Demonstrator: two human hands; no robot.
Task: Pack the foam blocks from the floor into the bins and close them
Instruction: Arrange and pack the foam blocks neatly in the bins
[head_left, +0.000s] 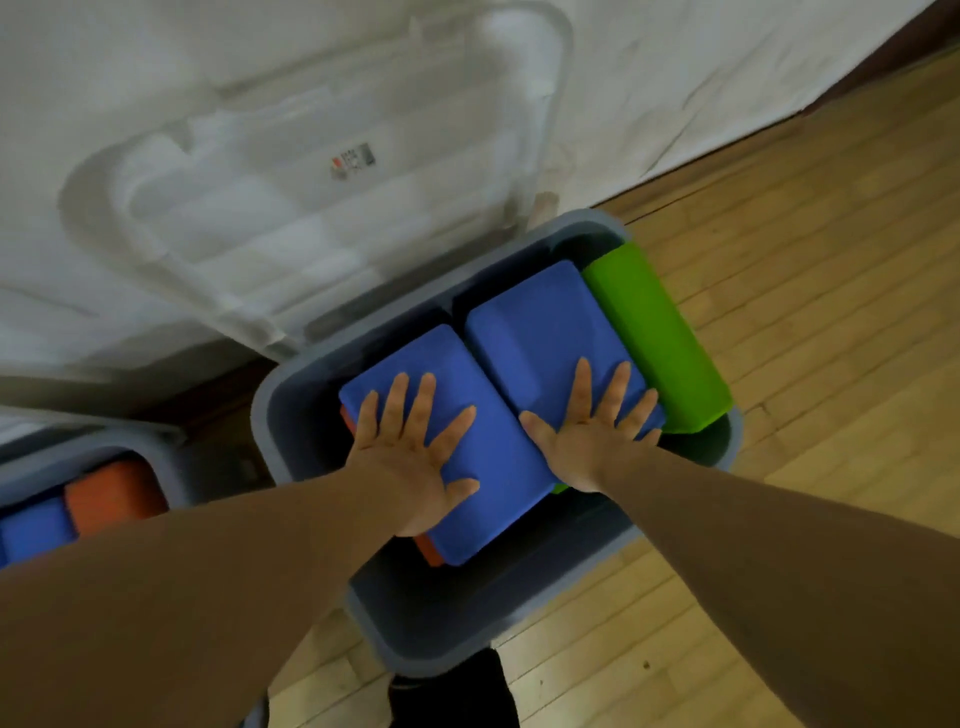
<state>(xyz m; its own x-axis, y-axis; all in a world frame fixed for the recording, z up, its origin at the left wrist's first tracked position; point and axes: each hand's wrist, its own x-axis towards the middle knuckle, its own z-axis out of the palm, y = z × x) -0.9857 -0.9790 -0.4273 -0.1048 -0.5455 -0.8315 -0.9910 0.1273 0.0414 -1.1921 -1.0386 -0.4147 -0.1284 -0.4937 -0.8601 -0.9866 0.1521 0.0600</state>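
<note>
A grey bin (415, 623) stands open on the wooden floor, filled with foam blocks. My left hand (415, 447) lies flat with spread fingers on a blue block (493, 499), which sits on an orange block (431, 553). My right hand (592, 431) presses flat on a second blue block (535, 322) beside it. A green block (660, 338) stands on edge along the bin's right wall. The bin's clear lid (291, 208) leans against the white wall behind.
A second grey bin (171, 457) at the left edge holds an orange block (114, 493) and a blue block (36, 525). A white sheet (675, 78) covers the wall. Wooden floor (805, 260) spreads to the right. A dark shoe (457, 691) shows below the bin.
</note>
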